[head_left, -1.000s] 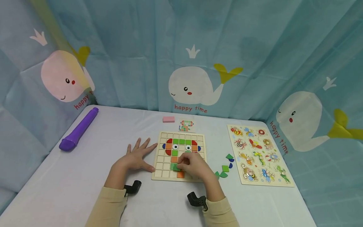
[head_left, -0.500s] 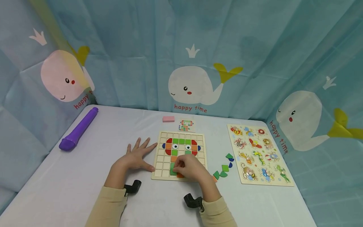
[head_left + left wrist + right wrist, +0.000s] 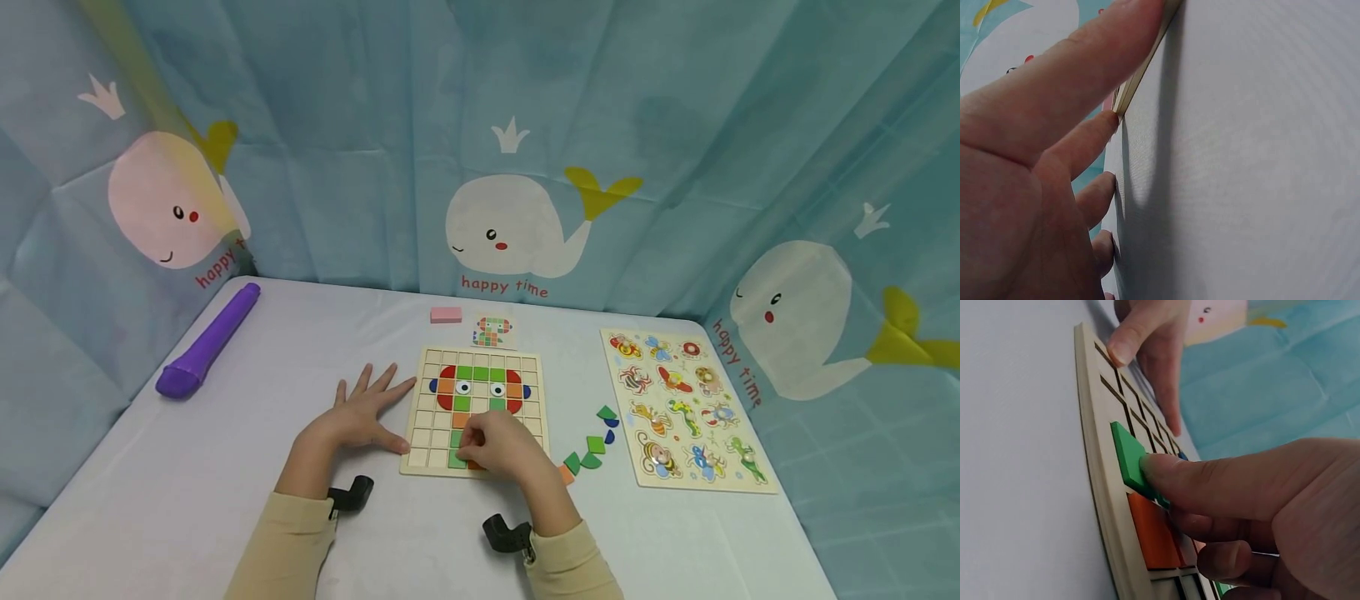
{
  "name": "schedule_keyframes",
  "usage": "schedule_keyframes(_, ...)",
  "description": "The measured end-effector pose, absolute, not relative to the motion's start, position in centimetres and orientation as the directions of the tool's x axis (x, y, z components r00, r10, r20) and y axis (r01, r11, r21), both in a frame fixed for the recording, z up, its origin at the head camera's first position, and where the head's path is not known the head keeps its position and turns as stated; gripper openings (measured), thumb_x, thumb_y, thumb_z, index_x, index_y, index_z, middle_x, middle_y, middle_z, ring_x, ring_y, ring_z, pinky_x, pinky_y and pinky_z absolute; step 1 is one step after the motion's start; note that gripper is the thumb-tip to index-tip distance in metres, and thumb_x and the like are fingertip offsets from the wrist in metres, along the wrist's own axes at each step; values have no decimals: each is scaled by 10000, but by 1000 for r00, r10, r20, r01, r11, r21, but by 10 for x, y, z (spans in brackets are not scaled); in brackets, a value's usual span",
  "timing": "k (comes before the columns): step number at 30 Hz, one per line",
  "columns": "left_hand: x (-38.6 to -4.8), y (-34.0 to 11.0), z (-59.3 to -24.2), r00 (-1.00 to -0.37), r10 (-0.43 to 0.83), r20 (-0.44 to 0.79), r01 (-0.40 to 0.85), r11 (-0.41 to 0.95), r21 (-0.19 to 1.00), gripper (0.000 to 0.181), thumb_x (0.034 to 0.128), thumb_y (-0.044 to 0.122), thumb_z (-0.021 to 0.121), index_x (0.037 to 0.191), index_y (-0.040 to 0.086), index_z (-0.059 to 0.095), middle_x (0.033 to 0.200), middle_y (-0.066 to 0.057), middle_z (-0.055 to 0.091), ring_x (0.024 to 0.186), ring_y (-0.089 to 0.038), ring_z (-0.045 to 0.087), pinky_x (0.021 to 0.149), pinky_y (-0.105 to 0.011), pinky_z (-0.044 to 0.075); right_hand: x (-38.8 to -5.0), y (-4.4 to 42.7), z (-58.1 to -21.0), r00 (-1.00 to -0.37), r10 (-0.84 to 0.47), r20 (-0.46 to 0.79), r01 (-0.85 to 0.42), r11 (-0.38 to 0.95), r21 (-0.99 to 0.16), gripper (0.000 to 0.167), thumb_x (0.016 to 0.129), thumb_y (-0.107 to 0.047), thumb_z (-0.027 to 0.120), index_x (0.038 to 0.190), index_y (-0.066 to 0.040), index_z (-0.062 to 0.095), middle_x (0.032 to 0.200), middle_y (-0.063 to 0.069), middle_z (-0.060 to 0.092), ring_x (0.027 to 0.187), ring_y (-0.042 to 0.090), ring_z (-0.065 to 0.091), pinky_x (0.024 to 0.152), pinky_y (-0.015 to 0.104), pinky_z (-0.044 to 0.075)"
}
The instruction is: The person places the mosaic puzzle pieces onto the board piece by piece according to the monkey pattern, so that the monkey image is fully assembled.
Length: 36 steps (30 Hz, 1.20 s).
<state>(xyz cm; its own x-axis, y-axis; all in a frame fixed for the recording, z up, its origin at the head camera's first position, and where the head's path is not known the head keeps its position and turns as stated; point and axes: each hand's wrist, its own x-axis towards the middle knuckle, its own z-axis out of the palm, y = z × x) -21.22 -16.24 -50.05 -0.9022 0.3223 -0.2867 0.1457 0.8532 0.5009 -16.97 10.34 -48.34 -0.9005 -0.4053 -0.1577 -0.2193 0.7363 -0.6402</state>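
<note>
A wooden grid board [image 3: 420,439] lies on the table with colored tiles forming a face with two eyes. My right hand [image 3: 501,446] is over its lower middle and pinches a green square tile [image 3: 1127,453] between thumb and curled fingers. That tile sits over a cell in the board's bottom row, its edge standing slightly proud in the right wrist view. Beside it lies an orange square tile [image 3: 1155,534]. My left hand [image 3: 358,419] is spread flat on the table, thumb and index fingertip touching the board's left edge. My right hand covers part of the board in the head view.
Several loose tiles, including a green square [image 3: 596,445] and an orange piece [image 3: 566,474], lie right of the board. Farther right is an insect puzzle board [image 3: 633,408]. A pattern card [image 3: 492,332] and pink block [image 3: 446,315] are behind; a purple microphone-shaped object [image 3: 210,342] lies left.
My right hand has moved slightly left and toward me with the green square tile, which has come down onto the bottom row. The left hand has stayed put.
</note>
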Motion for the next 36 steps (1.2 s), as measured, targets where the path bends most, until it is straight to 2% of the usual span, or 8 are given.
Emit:
schedule_keyframes(7,-211,-161,-499,-902,319,-291,138,851,507,1169,616,562,908,1590,268,334,1707,-135,67,1536,-471,-120,1151,-732,-127,-173,114,-482,-922,-363,-133,-195,733,-652,151,886,-242,786,784,-252,674,682,-84,597,646,85,540,593,243,452)
schedule_keyframes(16,-211,-162,-500,-908,314,-277,139,849,510,1179,593,568,913,1584,263,351,1704,-143,88,1536,-477,-108,1152,-732,-123,-181,143,-473,-951,-293,-103,-144,711,-688,91,885,-222,785,843,-201,707,747,-50,607,711,129,544,618,252,461)
schedule_keyframes(26,-212,-162,-501,-905,330,-269,152,841,519,1183,596,569,913,1587,264,344,1705,-142,78,1535,-475,-117,1148,-733,-131,-185,181,-474,-993,-92,-77,-12,717,-697,81,886,-223,791,915,-186,725,808,-41,650,728,153,561,625,279,480)
schedule_keyframes(31,-212,-162,-501,-908,322,-268,147,844,516,1186,589,569,915,1584,260,350,1703,-148,86,1534,-480,-112,1150,-733,-126,-188,205,-478,-998,29,-55,59,726,-685,122,892,-227,784,983,-164,733,887,-26,682,770,156,585,645,282,480)
schedule_keyframes(36,-212,-161,-502,-912,317,-260,149,847,510,1192,579,570,918,1582,259,355,1700,-154,97,1533,-486,-99,1150,-736,-118,-188,225,-479,-994,87,-59,104,721,-685,185,910,-246,763,1056,-135,741,952,3,694,825,182,594,666,292,475)
